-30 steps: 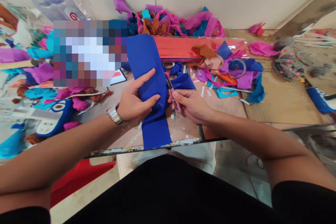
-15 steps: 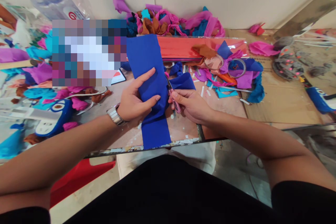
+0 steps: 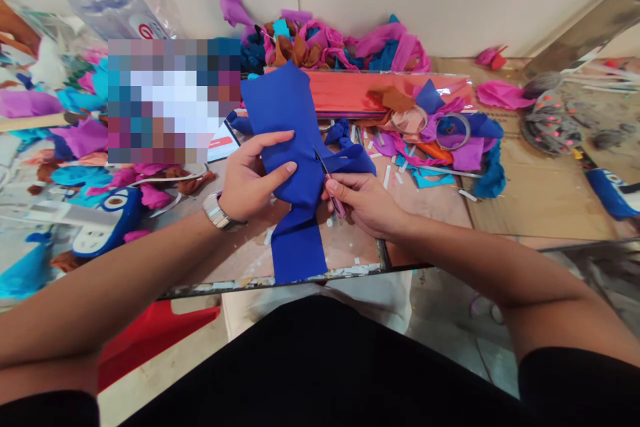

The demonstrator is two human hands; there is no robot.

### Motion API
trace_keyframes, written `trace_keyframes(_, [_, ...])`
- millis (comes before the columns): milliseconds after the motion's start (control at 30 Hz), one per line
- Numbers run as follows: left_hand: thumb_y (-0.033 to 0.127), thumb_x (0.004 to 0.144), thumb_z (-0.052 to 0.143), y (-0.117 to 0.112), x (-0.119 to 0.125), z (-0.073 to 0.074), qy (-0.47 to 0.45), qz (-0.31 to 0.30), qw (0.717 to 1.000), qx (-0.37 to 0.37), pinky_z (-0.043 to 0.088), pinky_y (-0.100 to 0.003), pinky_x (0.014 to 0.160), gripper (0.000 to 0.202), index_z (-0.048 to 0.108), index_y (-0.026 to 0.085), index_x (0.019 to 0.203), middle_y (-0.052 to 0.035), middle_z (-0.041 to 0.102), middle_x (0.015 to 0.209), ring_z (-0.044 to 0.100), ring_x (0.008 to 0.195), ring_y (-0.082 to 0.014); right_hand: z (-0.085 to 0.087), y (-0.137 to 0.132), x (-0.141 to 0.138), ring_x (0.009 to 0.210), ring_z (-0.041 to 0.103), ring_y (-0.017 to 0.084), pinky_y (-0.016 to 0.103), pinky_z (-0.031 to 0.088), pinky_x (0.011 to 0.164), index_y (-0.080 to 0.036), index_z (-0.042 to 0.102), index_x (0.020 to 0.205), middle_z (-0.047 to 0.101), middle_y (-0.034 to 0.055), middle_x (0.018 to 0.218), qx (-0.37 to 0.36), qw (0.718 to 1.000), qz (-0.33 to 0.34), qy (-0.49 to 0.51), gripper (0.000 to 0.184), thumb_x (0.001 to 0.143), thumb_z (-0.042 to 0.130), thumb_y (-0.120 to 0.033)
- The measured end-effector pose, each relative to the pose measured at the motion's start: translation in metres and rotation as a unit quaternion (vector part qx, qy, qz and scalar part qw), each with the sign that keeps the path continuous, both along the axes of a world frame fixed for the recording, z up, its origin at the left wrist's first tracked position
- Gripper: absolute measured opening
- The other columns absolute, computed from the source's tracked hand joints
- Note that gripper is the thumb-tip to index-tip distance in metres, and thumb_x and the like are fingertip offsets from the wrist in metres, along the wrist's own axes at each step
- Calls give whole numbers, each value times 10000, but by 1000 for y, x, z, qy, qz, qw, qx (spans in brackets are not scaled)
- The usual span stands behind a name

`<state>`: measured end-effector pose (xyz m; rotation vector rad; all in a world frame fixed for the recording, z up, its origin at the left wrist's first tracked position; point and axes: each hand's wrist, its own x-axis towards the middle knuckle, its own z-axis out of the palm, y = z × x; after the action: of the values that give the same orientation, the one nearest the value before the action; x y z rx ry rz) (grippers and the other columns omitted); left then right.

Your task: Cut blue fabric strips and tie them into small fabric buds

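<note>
A long strip of dark blue crepe paper [image 3: 283,103] lies slantwise before me, its lower end hanging toward the table's front edge. My left hand [image 3: 255,177] is closed on its left side, thumb and forefinger on top, the other fingers hidden behind. In my right hand [image 3: 367,200] is a pair of small scissors [image 3: 336,199] with pink handles. Their dark blades are at the paper's right side, where a narrow piece has come partly away. That piece trails right beside a crumpled blue scrap [image 3: 339,130].
Pink, teal and brown scraps [image 3: 325,47] heap against the wall behind a red plastic-wrapped pack [image 3: 345,95]. Tape rolls [image 3: 453,131] lie among scraps at right, on cardboard [image 3: 530,193]. A blue-and-white power strip [image 3: 107,220] and a clear bottle [image 3: 115,10] stand left, near a blurred patch.
The scissor blades have moved up and left into the blue crepe paper, and the cut piece at its right is longer. The paper's upper part has creased and shifted slightly right.
</note>
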<state>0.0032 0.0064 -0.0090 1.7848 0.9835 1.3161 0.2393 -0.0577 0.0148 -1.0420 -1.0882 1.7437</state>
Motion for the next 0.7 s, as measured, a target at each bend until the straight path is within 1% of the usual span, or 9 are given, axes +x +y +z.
trace_keyframes(100, [514,863,886,-4,-2,2,18,-5,1000,-15,615,-534,1158,542,775,254,1326,-95,789,1348,757,1238,-318,0,1,0,502,452,86,232,293,453,-183,757,828,567,-46,565,-3,1000,-4,9,521,792,907,-681])
trace_keyframes(233, [478,866,885,-7,-2,3,14,-32,999,-24,649,-522,1109,552,772,278,1368,-90,790,1360,773,1214,-322,0,2,-1,518,470,96,231,295,456,-189,743,803,564,-42,562,-4,1000,-4,11,547,774,904,-711])
trace_keyframes(333, [479,858,886,-9,-1,5,18,-42,999,-19,655,-513,1102,579,764,268,1383,-94,787,1369,776,1210,-325,0,2,-1,523,478,101,233,320,466,-194,726,783,565,-43,557,-11,1000,-1,10,559,758,910,-721])
trace_keyframes(433, [497,851,887,-10,0,8,27,-39,999,-10,625,-528,1148,623,747,249,1404,-103,774,1395,757,1255,-336,1,3,0,532,500,107,233,360,489,-190,714,756,543,-47,528,-18,1000,-2,18,563,757,914,-717])
trace_keyframes(500, [509,850,889,-9,0,9,27,-38,999,-6,593,-544,1187,662,723,251,1436,-112,751,1436,732,1304,-347,1,3,1,536,516,107,228,355,489,-181,726,768,566,-35,535,-27,999,0,19,560,780,901,-713])
trace_keyframes(600, [540,876,869,-7,-2,9,17,-44,999,-11,550,-558,1229,705,673,259,1492,-128,701,1507,686,1376,-360,1,4,3,534,531,98,223,316,463,-169,743,803,644,-3,616,-40,999,2,19,555,816,878,-707])
trace_keyframes(700, [606,903,825,-1,-3,5,8,-36,999,-18,531,-535,1250,749,619,259,1534,-134,631,1590,632,1444,-363,-1,6,4,572,556,93,222,337,465,-180,738,872,691,0,735,-23,999,-5,28,512,782,936,-644])
